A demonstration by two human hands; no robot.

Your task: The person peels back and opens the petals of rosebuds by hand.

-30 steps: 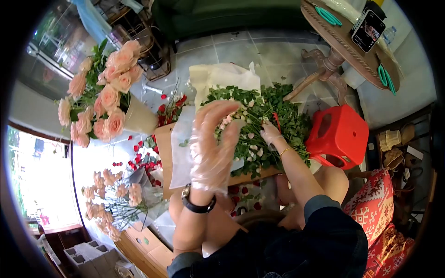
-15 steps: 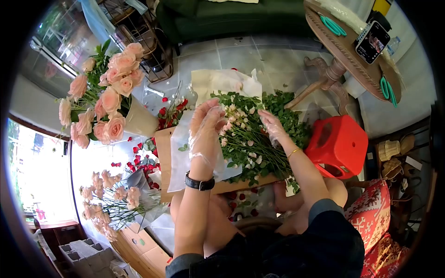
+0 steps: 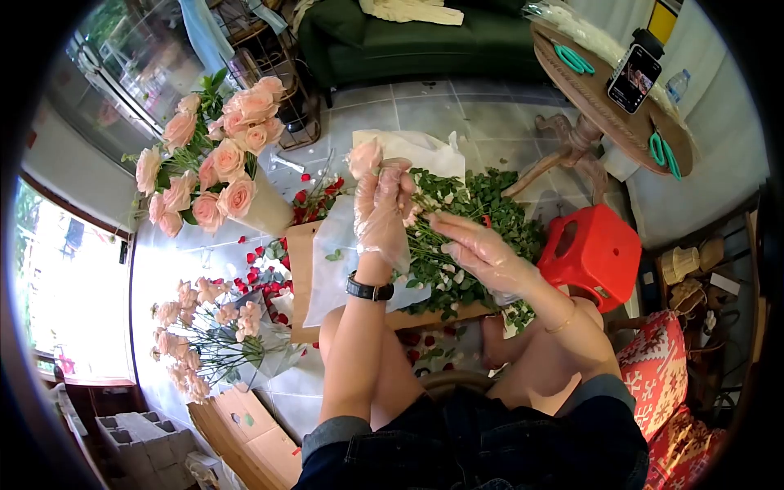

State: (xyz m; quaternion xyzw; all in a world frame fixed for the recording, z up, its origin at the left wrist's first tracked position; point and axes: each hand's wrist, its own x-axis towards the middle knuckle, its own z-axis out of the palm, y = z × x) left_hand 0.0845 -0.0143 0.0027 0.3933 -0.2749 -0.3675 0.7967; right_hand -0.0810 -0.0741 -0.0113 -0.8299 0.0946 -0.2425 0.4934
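Note:
In a clear plastic glove, my left hand (image 3: pixel 384 214) is raised over the paper with its fingers pinched just below the bloom of a pale pink rose (image 3: pixel 365 157). My right hand (image 3: pixel 486 251), also gloved, is stretched toward the left one with fingers extended and thumb slightly apart. I make out nothing held in it. Beneath both hands lies a pile of leafy rose stems (image 3: pixel 482 200) with small pale blooms, partly hidden by my right hand. White paper (image 3: pixel 327 278) and brown cardboard (image 3: pixel 300 245) lie under the pile.
Left stand a white vase (image 3: pixel 265 204) of pink roses and a lower bunch (image 3: pixel 220 318). Red petals (image 3: pixel 257 273) litter the floor. Right are a red stool (image 3: pixel 592 253) and a wooden table (image 3: pixel 572 90) bearing a phone (image 3: pixel 634 78) and green-handled scissors (image 3: pixel 574 59).
My left hand has turned, and the pink rose now shows above its fingers. My right hand has come nearer, and its fingers have straightened toward the left. The whole view has shifted slightly.

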